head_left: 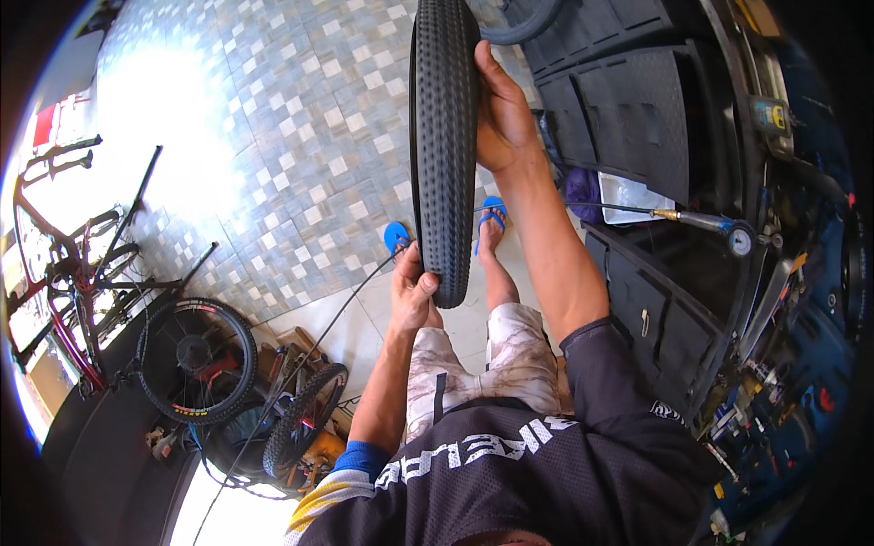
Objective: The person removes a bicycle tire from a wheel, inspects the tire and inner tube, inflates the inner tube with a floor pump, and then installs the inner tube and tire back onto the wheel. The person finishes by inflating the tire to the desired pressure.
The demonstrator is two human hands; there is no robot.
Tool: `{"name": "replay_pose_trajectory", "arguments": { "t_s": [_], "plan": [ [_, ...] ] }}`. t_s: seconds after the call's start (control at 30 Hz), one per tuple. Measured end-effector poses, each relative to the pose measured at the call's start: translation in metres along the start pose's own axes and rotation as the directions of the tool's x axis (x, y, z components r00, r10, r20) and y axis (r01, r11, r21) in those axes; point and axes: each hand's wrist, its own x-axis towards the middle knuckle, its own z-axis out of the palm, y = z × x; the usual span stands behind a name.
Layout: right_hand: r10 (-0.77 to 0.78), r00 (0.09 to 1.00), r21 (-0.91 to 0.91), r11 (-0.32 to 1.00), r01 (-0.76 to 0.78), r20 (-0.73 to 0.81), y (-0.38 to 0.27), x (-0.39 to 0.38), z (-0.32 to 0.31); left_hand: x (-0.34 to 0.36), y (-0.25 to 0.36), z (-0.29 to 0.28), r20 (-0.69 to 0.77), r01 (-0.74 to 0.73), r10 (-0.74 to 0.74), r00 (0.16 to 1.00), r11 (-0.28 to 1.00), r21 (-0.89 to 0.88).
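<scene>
A black knobbly bicycle tire [444,155] stands edge-on in front of me, its tread running top to bottom in the middle of the view. My right hand [501,114] grips it along the upper right side, thumb raised along the edge. My left hand [411,291] holds its lower left edge, with the thumb pressed on the tread. The tire hides part of both hands' fingers. Just to the right, an inflator with a round gauge [739,241] rests by the dark panels, its hose running leftward behind my arm and the tire.
A bicycle frame [59,259], a loose wheel [196,359] and another tire [293,414] lie at the left, with a cable crossing nearby. Dark panels [646,118] and scattered tools [746,409] line the right. My feet in blue flip-flops [397,235] stand on the tiled floor [300,182].
</scene>
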Motion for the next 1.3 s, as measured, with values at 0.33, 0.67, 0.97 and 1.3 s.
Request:
{"name": "replay_pose_trajectory", "arguments": {
  "t_s": [0.33, 0.67, 0.97, 1.3],
  "plan": [
    [0.071, 0.977, -0.178, 0.978, -0.108, -0.201, 0.044, -0.084, -0.009, 0.037, 0.072, 0.037, -0.038, 0.044, -0.042, 0.998, 0.998, 0.036],
    [0.298, 0.946, -0.240, 0.916, -0.321, -0.127, 0.062, -0.144, -0.048, 0.055, 0.092, 0.059, 0.011, 0.136, -0.136, 0.991, 0.979, -0.154],
    [0.200, 0.974, -0.049, 0.977, -0.206, -0.109, 0.082, -0.149, -0.037, 0.070, 0.122, 0.074, 0.030, 0.096, -0.096, 0.995, 0.995, 0.001],
    [0.346, 0.921, -0.453, 0.802, -0.389, -0.178, 0.089, -0.202, -0.034, 0.088, 0.137, 0.082, -0.059, 0.095, -0.097, 0.993, 0.995, -0.043]
  ]
}}
